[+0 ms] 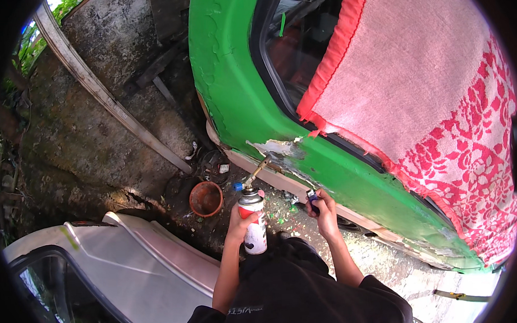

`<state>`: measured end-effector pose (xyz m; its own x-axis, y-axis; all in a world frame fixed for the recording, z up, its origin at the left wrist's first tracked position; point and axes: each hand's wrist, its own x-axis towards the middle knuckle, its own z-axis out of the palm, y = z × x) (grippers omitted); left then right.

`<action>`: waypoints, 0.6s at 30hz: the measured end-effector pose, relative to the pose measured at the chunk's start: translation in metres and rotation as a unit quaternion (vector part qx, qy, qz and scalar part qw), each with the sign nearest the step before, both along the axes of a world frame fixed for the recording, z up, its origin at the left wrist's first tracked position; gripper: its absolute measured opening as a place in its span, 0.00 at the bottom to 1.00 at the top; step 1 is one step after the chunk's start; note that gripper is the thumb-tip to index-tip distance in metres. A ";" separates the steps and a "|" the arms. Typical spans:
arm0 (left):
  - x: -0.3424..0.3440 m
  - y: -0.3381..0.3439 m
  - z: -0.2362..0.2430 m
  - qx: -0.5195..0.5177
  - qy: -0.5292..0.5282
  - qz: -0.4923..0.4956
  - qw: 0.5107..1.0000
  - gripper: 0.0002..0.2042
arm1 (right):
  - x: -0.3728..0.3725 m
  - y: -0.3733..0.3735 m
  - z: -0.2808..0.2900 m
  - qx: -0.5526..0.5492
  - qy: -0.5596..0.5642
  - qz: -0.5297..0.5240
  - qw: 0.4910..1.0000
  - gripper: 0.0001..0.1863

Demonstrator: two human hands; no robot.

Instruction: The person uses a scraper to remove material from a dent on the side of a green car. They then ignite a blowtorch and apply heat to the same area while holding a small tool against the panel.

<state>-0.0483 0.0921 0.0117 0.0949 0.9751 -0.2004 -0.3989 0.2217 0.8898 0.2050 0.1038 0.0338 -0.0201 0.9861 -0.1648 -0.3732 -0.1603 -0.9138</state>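
White-and-red gas canister (pixel 256 235) upright in left hand (pixel 237 224), fingers wrapped round its side, likely to clear the torch head (pixel 251 180) angled toward green car (pixel 228 105); right hand (pixel 325 210) pinches lighter (pixel 312 199) in its fingers.

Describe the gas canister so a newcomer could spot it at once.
Start from the green vehicle with the pink-and-red cloth over it, then find the person's left grip. It holds the gas canister, a white-and-red cylinder with a torch head. Unlike the small lighter in the right grip, it has a blue knob and a brassy nozzle.
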 end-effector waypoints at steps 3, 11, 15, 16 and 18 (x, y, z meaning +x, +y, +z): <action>-0.003 0.000 -0.003 -0.016 -0.032 0.007 0.999 0.23 | 0.001 0.001 -0.002 -0.001 0.007 0.006 1.000 0.04; -0.004 -0.004 0.000 -0.012 -0.025 0.015 0.999 0.21 | 0.002 -0.003 0.005 0.001 -0.012 0.009 1.000 0.03; -0.001 -0.011 0.003 -0.015 -0.015 0.009 1.000 0.21 | 0.003 -0.005 0.002 0.002 -0.008 0.001 1.000 0.04; 0.000 -0.013 0.004 -0.013 -0.020 0.011 1.000 0.21 | 0.004 -0.005 0.001 0.001 -0.006 0.001 1.000 0.04; 0.003 -0.017 0.003 -0.009 -0.031 0.015 0.999 0.21 | 0.006 -0.007 -0.001 0.000 -0.002 0.000 1.000 0.04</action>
<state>-0.0454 0.0751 0.0150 0.0778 0.9741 -0.2124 -0.4600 0.2241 0.8592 0.2111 0.0971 0.0332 -0.0194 0.9860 -0.1658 -0.3687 -0.1612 -0.9155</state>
